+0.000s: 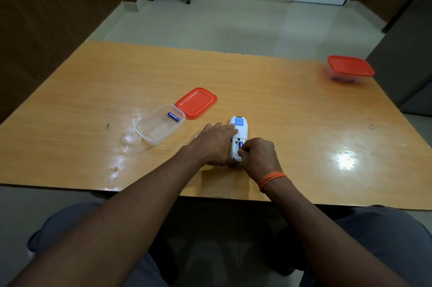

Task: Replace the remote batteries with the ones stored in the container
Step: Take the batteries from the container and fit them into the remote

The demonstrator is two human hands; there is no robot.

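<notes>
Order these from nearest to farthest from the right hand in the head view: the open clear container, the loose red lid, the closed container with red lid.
From the right hand:
1. Loose red lid, ahead and left; open clear container, left: too close to call.
2. Closed container with red lid, far right corner.

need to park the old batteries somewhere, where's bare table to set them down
Bare table runs wide to the right of the remote, up to the closed tub at the far right corner. The far left, beyond the open tub, is bare too. It is crowded between the open tub, its red lid, the left hand and the right hand.
</notes>
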